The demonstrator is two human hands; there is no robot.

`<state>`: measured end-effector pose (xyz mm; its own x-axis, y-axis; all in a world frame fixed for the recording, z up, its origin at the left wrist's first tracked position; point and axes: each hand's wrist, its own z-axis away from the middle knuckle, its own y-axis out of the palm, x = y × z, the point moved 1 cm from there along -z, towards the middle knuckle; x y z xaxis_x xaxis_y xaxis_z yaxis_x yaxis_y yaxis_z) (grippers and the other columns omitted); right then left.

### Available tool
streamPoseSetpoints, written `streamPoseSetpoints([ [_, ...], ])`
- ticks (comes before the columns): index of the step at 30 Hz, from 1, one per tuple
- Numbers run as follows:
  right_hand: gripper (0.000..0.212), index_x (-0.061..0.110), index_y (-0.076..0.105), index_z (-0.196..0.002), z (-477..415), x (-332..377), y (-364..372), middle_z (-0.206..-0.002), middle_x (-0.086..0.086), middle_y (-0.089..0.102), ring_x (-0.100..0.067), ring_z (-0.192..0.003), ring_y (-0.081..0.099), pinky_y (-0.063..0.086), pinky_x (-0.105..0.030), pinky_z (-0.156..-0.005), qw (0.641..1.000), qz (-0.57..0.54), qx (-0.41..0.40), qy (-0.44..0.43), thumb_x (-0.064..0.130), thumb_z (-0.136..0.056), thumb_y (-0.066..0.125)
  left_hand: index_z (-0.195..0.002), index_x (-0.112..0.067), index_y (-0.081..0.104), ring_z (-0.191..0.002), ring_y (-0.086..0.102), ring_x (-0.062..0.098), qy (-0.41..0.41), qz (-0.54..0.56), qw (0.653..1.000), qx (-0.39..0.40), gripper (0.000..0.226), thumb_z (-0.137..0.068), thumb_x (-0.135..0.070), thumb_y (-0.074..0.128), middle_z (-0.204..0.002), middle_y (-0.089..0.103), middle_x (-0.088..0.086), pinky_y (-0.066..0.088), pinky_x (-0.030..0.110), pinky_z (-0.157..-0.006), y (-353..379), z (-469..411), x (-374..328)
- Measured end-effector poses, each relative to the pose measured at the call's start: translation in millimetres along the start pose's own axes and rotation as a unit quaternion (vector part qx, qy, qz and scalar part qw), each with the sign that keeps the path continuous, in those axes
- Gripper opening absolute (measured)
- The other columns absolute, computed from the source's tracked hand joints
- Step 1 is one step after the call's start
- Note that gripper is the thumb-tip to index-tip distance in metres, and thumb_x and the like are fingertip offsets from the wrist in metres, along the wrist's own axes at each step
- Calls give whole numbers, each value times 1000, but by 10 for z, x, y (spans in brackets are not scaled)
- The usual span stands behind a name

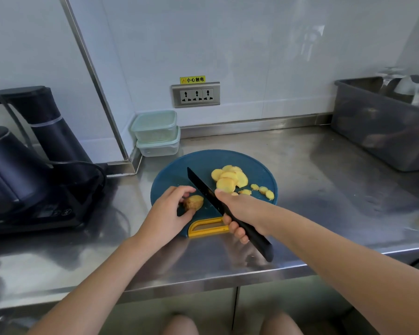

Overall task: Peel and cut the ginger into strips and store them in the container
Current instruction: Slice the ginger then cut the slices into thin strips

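— Steel counter [312,180] under us, glossy and mirror-slick, with white wall panels behind. Where is our ginger?

— We have one knobbly ginger stub [194,202] on the round blue cutting board [257,170], and its near end looks brownish, perhaps skin. Our left hand [166,213] pinches it, fingers curled over the top. Our right hand [242,211] is wrapped round the handle of the black knife [201,186], whose blade slants across the board just right of the stub.

— What could go wrong for us?

— The stub is short, rounded and likely damp. We judge it could roll or shoot out under pressure, and our curled fingertips sit very near the edge. The board lies on polished steel, so a hard push might make it slide.

— And what we have cut?

— Yellow ginger slices [229,178], flat moist-looking ovals, overlap in a heap right of the blade. Smaller bits are scattered toward the board's right rim. They are rounds, not strips, so we reckon more cutting is due, and stacked slices may skid over each other.

— Our container?

— Two clear plastic containers [156,131], stacked with lids on, stand in the back corner, apart from the board. Farther out we see a dark kettle [7,165] at the left and a grey tub [385,131] at the right.
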<state>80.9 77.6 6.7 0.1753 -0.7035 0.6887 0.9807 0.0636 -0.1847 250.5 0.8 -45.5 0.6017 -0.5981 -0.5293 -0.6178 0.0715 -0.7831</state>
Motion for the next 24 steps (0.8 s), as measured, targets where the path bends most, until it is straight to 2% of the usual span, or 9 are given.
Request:
streamPoseSetpoints([
  [7,62,15,42,-63,-28,19,129,-44,1,39,-12,-34,33,31,-17,-38,1000,11,1,9,68,-93,33,-110,-23,68,-84,53,3,34,-15,999,-38,27,-84,-18,69,-96,55,-11,37,1,-73,41,57,7],
  [14,61,16,42,-63,-34,2,168,-45,2,39,-11,-34,33,31,-16,-37,1000,1,8,5,68,-93,34,-102,-20,71,-77,55,5,34,-27,997,-71,20,-83,-16,70,-89,57,-7,36,4,-64,85,68,-19],
  [20,62,17,41,-61,-29,-20,156,-46,3,37,-10,-34,32,30,-18,-36,998,6,57,9,71,-91,34,-90,-20,70,-70,52,7,14,-24,995,-92,11,-79,-19,74,-81,51,-11,33,6,-59,71,124,14],
  [24,62,16,43,-62,-21,3,84,-47,3,38,-10,-36,32,31,-18,-36,998,30,47,-2,71,-91,35,-88,-18,69,-71,51,9,17,-41,995,-87,11,-79,-18,74,-81,50,-10,33,7,-60,77,125,14],
])
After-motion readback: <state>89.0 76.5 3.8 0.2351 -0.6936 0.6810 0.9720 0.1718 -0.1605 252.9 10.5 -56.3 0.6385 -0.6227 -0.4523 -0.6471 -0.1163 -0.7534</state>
